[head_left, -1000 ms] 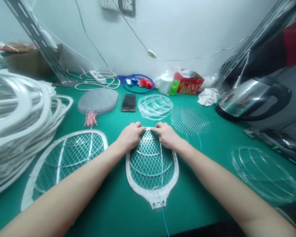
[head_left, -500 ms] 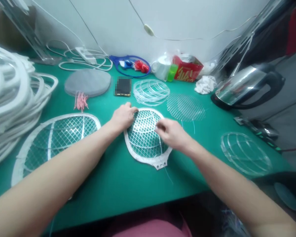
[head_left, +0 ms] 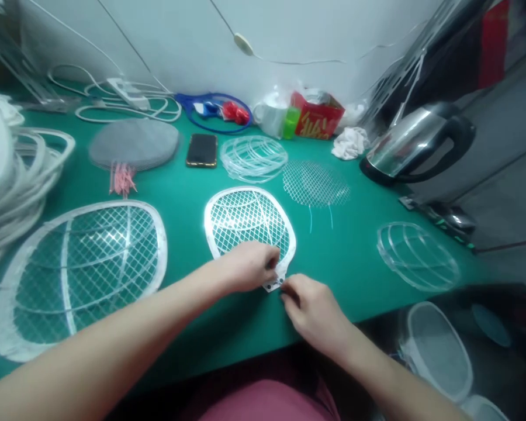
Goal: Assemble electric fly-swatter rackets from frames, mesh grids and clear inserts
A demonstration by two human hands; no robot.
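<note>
A white racket-shaped frame with wire mesh [head_left: 245, 219] lies flat on the green table [head_left: 342, 257], its short neck pointing toward me. My left hand [head_left: 251, 266] rests on the near end of the frame, fingers curled over the neck. My right hand [head_left: 312, 310] is just below the neck at the table's front edge, fingers pinched together; what they hold is too small to make out. A loose mesh sheet [head_left: 315, 184] with thin blue wires lies to the right of the frame.
A larger meshed frame [head_left: 76, 266] lies at the left, beside a stack of white frames [head_left: 9, 175]. Behind are a grey mesh pile [head_left: 134, 143], a phone [head_left: 202, 150], clear rings [head_left: 253, 158] and a kettle [head_left: 414, 146]. A clear grid [head_left: 416, 256] lies at right.
Both hands moved from the far rim of the frame down to its neck near the table edge. The view shifted left and down.
</note>
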